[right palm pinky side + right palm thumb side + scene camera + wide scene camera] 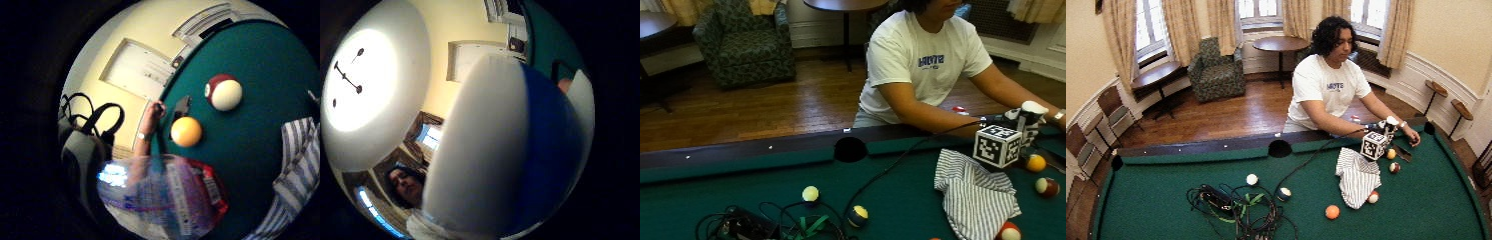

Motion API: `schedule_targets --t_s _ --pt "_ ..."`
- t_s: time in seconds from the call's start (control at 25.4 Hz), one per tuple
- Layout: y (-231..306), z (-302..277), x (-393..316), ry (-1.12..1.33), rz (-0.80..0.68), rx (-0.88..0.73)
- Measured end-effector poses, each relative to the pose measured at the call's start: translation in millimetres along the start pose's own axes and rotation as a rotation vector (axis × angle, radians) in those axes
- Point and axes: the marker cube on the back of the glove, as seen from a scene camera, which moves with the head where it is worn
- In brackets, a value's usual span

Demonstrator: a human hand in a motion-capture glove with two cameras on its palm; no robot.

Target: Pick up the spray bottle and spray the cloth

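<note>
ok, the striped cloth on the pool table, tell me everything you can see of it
The white and dark grey striped cloth looks like thin woven fabric with narrow stripes. It lies crumpled and loosely folded on the green felt pool table, wider at the end near the gloved right hand and tapering toward the camera. Its far edge sits below that hand without clearly touching it. A red and white billiard ball rests against its near tip. No wet patch is visible.
</note>
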Motion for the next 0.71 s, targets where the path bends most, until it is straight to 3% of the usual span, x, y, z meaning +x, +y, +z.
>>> schedule_targets --t_s 0.28,0.71 --pt "3.9 3.1 1.3 0.028 -0.054 0.011" --pt "1.3 -1.0 5.3 -0.02 0.011 -0.074"
